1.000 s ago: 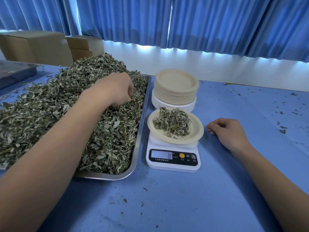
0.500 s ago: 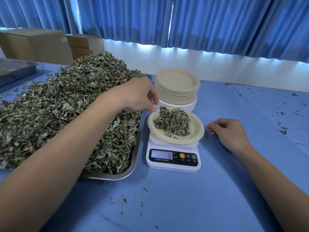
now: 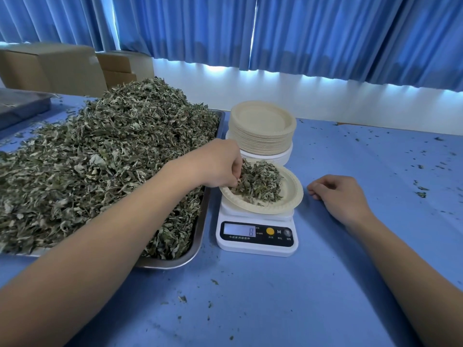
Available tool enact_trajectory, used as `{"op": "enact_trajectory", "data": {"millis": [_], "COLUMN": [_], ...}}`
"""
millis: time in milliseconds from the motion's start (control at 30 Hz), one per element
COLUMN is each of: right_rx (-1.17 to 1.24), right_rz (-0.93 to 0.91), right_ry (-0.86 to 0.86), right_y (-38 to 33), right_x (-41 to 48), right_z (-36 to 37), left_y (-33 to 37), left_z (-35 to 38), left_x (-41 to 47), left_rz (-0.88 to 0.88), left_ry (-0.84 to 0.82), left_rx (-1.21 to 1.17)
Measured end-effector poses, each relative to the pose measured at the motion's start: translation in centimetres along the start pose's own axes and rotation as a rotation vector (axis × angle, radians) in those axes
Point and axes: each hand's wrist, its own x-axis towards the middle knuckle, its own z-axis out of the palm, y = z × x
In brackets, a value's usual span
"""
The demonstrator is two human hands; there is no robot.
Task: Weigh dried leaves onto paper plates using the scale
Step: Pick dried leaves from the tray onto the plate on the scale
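Dried leaves (image 3: pixel 260 184) in left hand (image 3: pixel 220 166) pinch, over paper plate's (image 3: pixel 292 194) left side.

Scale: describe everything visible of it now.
The scale is a low, rounded white plastic-looking box standing flat on the blue table, right of the metal tray. Its black front panel carries a lit display reading what looks like 8, a yellow button and an M. A paper plate of dried leaves covers and overhangs its platform.
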Motion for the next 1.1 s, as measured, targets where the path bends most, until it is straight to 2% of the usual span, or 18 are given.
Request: {"op": "enact_trajectory", "data": {"millis": [267, 433, 500, 767, 1100], "right_rx": [-0.010, -0.015, -0.015, -0.010, -0.020], "right_rz": [0.006, 0.005, 0.004, -0.004, 0.000], "right_ry": [-0.003, -0.007, -0.010, -0.005, 0.001], "right_y": [-0.1, -0.1, -0.2, -0.2, -0.5], "right_x": [0.0, -0.1, -0.1, -0.2, -0.4], "right_z": [0.0, -0.1, -0.1, -0.1, -0.1], "left_y": [-0.6, 0.0, 0.4, 0.2, -0.4], "left_z": [-1.3, 0.0, 0.6, -0.6, -0.8], "left_x": [0.0, 0.0, 0.1, -0.1, 0.5], "left_rz": [0.022, 0.011, 0.022, 0.050, 0.023], "left_ry": [0.093, -0.058, -0.069, 0.136, 0.256], "left_rx": [-0.098, -0.076, -0.053, -0.052, -0.105]}}
